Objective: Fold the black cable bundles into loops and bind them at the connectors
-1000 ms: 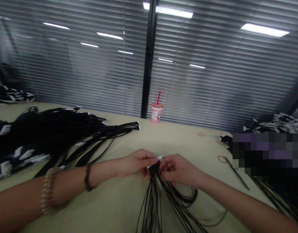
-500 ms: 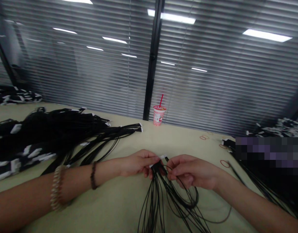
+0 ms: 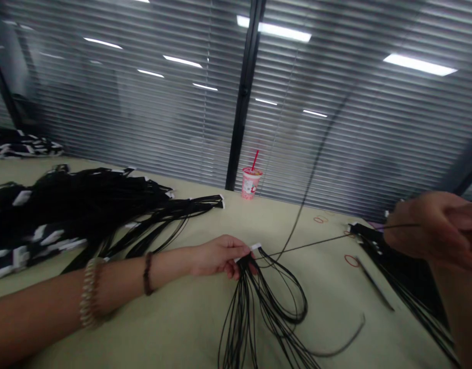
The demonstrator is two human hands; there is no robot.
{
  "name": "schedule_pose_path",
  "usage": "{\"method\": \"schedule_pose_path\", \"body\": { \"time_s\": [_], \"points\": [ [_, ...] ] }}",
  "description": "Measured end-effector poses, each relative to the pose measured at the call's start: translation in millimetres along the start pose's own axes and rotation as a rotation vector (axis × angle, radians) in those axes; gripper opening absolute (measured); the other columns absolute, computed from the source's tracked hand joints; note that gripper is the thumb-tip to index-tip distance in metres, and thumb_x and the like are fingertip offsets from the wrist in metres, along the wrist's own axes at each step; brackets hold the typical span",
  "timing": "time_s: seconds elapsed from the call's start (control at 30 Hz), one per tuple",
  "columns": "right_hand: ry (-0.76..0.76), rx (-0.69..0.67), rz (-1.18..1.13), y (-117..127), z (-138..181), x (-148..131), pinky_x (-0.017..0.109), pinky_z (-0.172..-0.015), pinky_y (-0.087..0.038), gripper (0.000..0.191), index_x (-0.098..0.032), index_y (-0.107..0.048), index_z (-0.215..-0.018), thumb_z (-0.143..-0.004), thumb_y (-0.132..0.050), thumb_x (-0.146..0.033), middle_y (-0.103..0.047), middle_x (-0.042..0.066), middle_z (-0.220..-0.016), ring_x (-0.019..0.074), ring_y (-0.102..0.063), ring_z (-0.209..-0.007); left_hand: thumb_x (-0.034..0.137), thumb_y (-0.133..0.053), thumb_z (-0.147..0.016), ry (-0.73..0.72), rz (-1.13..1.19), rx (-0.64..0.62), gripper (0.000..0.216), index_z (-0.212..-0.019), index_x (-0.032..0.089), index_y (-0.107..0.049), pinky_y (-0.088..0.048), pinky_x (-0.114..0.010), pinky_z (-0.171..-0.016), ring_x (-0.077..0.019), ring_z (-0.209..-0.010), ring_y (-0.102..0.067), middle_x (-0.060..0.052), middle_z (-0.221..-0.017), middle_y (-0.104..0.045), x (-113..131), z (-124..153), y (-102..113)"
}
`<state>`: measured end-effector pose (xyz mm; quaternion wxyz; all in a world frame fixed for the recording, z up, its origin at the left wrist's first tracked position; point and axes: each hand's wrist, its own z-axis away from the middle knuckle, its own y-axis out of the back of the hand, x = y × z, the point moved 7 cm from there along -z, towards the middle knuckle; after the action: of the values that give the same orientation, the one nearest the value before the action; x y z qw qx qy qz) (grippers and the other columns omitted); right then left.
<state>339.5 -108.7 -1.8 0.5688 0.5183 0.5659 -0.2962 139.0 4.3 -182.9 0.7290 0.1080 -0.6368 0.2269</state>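
Observation:
My left hand (image 3: 224, 256) pinches the top of a bundle of thin black cables (image 3: 241, 307), close to a white connector (image 3: 255, 247). Below it the strands hang and fan out over the table, one group bent into a loop. Out at the right, my right hand (image 3: 439, 230) is blurred, its fingers closed on a single black cable (image 3: 316, 243) pulled taut from the bundle. Another dark strand (image 3: 313, 169) curves upward from near the connector, its upper part smeared by motion.
Heaps of black cables with white ends (image 3: 85, 205) cover the left of the pale table (image 3: 174, 328). More cables (image 3: 405, 292) lie at the right. A pink cup with a straw (image 3: 251, 183) stands at the back before blinds. Rubber bands (image 3: 351, 261) lie near a thin dark tool (image 3: 374, 284).
My right hand has moved from the connector out to the right and up, drawing one cable taut. A strand now swings up above the bundle. My left hand has stayed in place.

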Motion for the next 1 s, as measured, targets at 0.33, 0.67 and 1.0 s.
{"method": "schedule_pose_path", "body": {
  "time_s": [0.33,0.67,1.0],
  "points": [
    [0.378,0.488,-0.075,29,-14,-7,0.02,-0.039,-0.029,0.024,-0.027,-0.063,-0.08,-0.076,-0.039,-0.025,-0.057,0.001,-0.06,-0.0011,-0.028,-0.032,0.041,-0.051,-0.074,0.02,-0.027,-0.001,0.036,-0.094,0.011,-0.054,-0.038,-0.013,-0.043,-0.0035,-0.049,-0.055,-0.01,-0.092,-0.062,-2,1,0],
    [0.278,0.575,-0.165,36,-26,1,0.022,-0.046,-0.023,0.035,-0.026,-0.061,-0.091,-0.089,-0.026,-0.03,-0.056,-0.004,-0.072,-0.0036,-0.038,-0.046,0.041,-0.051,-0.073,0.048,-0.003,0.003,0.036,-0.09,0.01,-0.054,-0.037,-0.014,-0.043,-0.0037,-0.047,-0.053,-0.01,-0.086,-0.063,-1,1,0],
    [0.13,0.121,0.715,-98,-76,109,0.018,-0.045,-0.025,0.026,-0.013,-0.056,-0.065,-0.082,-0.041,-0.027,-0.048,-0.001,-0.051,0.005,-0.038,-0.045,0.037,-0.052,-0.07,0.085,0.018,0.256,0.032,-0.082,0.008,-0.057,-0.018,-0.012,-0.034,0.001,-0.033,-0.036,-0.004,-0.064,-0.06,1,1,8]
  ]
}}
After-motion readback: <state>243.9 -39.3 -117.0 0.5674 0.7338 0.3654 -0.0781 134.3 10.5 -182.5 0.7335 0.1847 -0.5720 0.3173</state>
